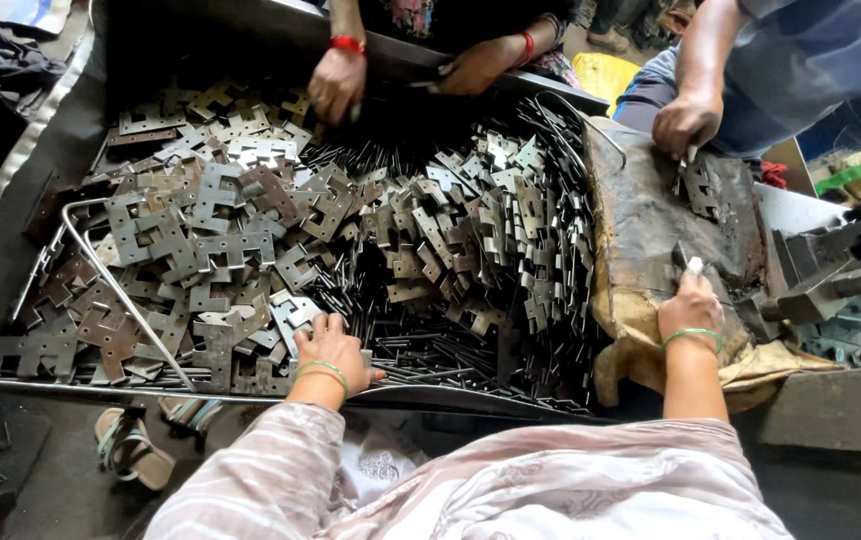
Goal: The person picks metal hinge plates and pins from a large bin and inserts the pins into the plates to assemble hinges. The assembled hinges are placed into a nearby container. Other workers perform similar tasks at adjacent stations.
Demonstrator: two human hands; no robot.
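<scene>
The left hand [330, 348] lies palm down, so whatever sits under its fingers [322, 325] among the hinge plates [220, 240] and thin pins [430, 355] stays hidden. Beyond the fingertips of the right hand [691, 305], the small pale piece [694, 266] is too small to identify. The co-workers' arms are cut off by the top edge.

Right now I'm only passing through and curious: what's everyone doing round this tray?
The person's left hand rests on a heap of flat metal hinge plates and thin pins in a dark tray. Their right hand presses a small piece onto a worn padded block. Other people's hands work opposite.
</scene>
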